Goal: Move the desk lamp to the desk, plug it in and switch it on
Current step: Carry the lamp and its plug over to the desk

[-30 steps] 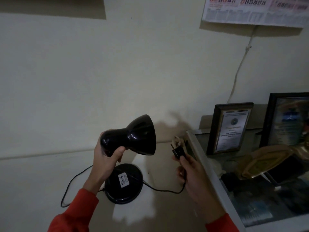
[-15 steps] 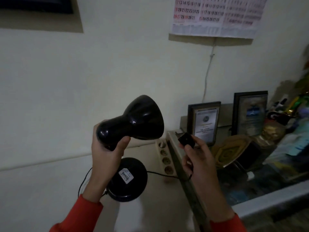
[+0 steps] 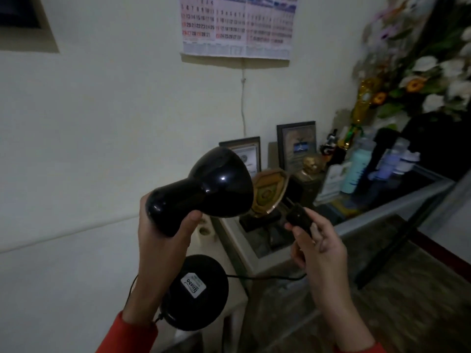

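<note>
Two hands [image 3: 163,245], one lamp [image 3: 204,189], one plug [image 3: 299,217]

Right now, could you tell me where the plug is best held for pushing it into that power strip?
Hold the plug by its black body at the cord end, as the right hand does, from behind. That probably leaves the front free to meet the power strip sockets; the pins are not visible here.

Glossy black desk lamp [image 3: 204,189] is held up in mid-air, tilted, w/ the bell shade aimed up-right and the narrow neck gripped. Its round black base [image 3: 196,293] w/ 1 white sticker hangs below, underside shown. Thin black cord [image 3: 265,277] is run from base to black plug [image 3: 298,217], held unplugged at right.
</note>
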